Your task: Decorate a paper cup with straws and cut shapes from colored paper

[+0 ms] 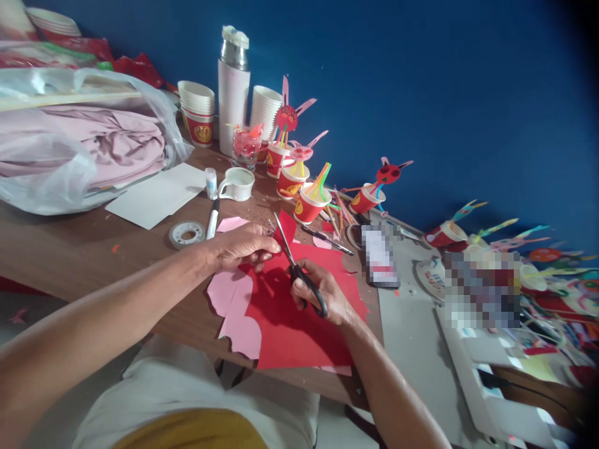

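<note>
My right hand (322, 290) is closed round the black handles of a pair of scissors (292, 259), whose blades point up and away into a small piece of red paper (286, 227). My left hand (243, 246) pinches that red piece at its left edge, just above the table. Under both hands lies a large red sheet (290, 324) on top of cut pink paper (234, 305).
On the brown table (70, 249) are a tape roll (186, 234), a marker (213, 219), a glue stick (211, 183), a white cup (238, 184), white paper (156, 194), a flask (233, 87), stacked cups (197, 112), decorated red cups (309, 202) and a bagged pink cloth (79, 146).
</note>
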`<state>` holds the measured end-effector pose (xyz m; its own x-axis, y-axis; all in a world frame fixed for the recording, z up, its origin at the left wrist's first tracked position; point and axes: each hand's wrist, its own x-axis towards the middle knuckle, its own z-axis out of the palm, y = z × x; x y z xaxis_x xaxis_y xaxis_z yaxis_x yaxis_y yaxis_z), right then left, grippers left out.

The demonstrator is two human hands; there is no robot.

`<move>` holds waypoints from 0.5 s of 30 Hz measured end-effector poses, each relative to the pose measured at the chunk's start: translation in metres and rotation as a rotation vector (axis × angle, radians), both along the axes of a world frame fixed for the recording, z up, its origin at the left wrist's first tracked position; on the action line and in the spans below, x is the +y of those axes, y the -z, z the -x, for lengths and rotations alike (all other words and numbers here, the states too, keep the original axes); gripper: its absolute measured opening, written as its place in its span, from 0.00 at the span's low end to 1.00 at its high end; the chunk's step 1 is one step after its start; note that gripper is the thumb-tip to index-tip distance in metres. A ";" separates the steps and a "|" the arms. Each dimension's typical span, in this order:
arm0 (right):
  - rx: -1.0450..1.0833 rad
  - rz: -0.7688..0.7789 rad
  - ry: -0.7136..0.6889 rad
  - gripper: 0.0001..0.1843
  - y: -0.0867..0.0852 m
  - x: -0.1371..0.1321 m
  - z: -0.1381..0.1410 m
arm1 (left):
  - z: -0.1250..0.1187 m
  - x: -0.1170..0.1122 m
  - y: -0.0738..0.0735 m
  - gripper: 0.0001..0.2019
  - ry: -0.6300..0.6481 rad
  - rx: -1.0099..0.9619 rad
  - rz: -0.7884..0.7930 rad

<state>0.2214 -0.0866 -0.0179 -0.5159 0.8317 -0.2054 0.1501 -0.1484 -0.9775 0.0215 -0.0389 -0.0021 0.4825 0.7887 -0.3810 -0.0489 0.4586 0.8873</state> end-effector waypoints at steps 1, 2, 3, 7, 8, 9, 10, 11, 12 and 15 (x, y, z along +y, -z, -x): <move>0.007 -0.002 0.005 0.20 0.001 0.000 0.000 | 0.000 0.000 0.000 0.07 -0.005 -0.002 0.002; 0.017 -0.006 0.012 0.19 0.002 0.000 0.001 | -0.001 0.000 0.001 0.08 -0.007 -0.006 0.004; 0.031 -0.012 0.020 0.19 0.003 0.000 0.001 | -0.001 0.000 0.001 0.09 -0.007 -0.013 0.007; 0.074 -0.047 0.071 0.19 0.005 0.000 0.004 | -0.004 -0.003 0.000 0.11 -0.004 -0.046 0.009; 0.080 -0.056 0.086 0.19 0.005 0.000 0.004 | -0.005 -0.004 0.000 0.10 -0.012 -0.054 0.004; 0.085 -0.064 0.100 0.19 0.005 0.000 0.005 | -0.005 -0.005 0.000 0.09 -0.025 -0.062 -0.002; 0.087 -0.067 0.112 0.19 0.005 0.000 0.006 | -0.006 -0.006 0.000 0.08 -0.045 -0.068 -0.009; 0.088 -0.066 0.121 0.20 0.004 -0.001 0.006 | -0.007 -0.006 0.000 0.07 -0.070 -0.072 -0.014; 0.088 -0.063 0.129 0.20 0.004 -0.001 0.007 | -0.008 -0.007 0.000 0.06 -0.095 -0.073 -0.019; 0.085 -0.051 0.138 0.21 0.004 -0.002 0.008 | -0.010 -0.007 0.002 0.04 -0.147 -0.064 -0.033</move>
<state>0.2137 -0.0885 -0.0221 -0.4095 0.9042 -0.1212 0.0478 -0.1115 -0.9926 0.0314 -0.0459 -0.0040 0.3839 0.8641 -0.3256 -0.1701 0.4128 0.8948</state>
